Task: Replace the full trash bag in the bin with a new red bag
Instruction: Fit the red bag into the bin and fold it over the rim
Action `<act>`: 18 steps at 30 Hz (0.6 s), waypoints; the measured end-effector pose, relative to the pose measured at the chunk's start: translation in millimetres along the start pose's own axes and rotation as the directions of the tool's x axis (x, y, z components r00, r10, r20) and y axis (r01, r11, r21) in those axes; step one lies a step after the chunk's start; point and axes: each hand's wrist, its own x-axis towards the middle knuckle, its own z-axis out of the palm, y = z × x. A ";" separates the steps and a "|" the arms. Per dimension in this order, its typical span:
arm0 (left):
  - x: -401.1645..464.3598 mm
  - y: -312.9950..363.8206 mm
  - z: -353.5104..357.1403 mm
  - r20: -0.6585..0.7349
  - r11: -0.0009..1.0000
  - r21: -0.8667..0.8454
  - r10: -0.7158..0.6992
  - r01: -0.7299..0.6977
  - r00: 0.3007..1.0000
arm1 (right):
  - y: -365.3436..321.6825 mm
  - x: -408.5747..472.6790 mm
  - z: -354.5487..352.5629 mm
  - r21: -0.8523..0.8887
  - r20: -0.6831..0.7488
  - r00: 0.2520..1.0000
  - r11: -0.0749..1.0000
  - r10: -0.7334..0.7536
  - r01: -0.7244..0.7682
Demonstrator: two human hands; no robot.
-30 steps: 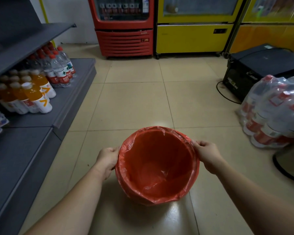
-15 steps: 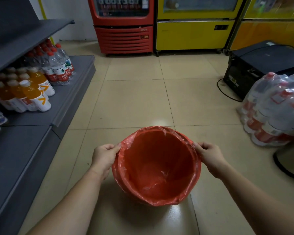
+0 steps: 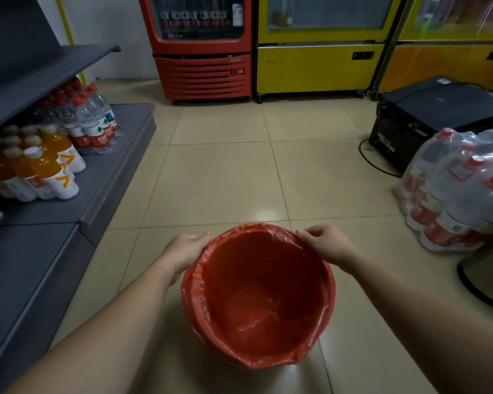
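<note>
While the red bag (image 3: 264,291) lined the bin (image 3: 248,356) on the tiled floor (image 3: 225,177), both hands worked its far rim: the left hand (image 3: 184,251) lay against the left edge with fingers together, the right hand (image 3: 326,243) pinched the plastic at the far right. Orange drink bottles (image 3: 44,169) and water bottles (image 3: 93,120) stood on the grey shelf (image 3: 106,180) to the left; a wrapped bottle pack (image 3: 456,189) sat at right beside a black box (image 3: 427,115), well apart from the bin. Red and yellow coolers (image 3: 202,46) lined the far wall.
</note>
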 end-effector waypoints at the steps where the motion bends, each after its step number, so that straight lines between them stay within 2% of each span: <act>1: 3.5 2.0 2.5 0.020 0.999 0.031 0.010 -0.010 1.000 | -5.0 5.7 3.8 -0.058 0.029 1.000 0.998 0.000 0.002; 4: 8.8 5.8 7.6 0.056 0.999 -0.040 -0.035 0.037 0.998 | -11.5 19.8 12.4 -0.131 0.042 0.999 0.991 -0.005 0.011; 9: 8.4 8.4 8.7 0.035 0.959 -0.245 -0.138 0.142 0.990 | -10.6 28.0 15.2 0.144 0.022 0.998 0.988 0.057 -0.059; 13: 9.8 9.7 9.3 -0.004 0.942 -0.273 -0.203 0.194 0.979 | -14.5 31.4 14.5 0.231 0.032 0.997 0.970 0.071 -0.077; 15: 11.7 7.9 10.8 -0.018 0.953 -0.240 -0.193 0.184 0.981 | -15.1 34.2 14.0 0.205 0.048 0.997 0.976 0.066 -0.075; 18: 12.3 6.6 12.7 -0.020 0.969 -0.178 -0.179 0.172 0.984 | -15.2 36.2 15.4 0.070 0.060 0.997 0.997 0.040 -0.044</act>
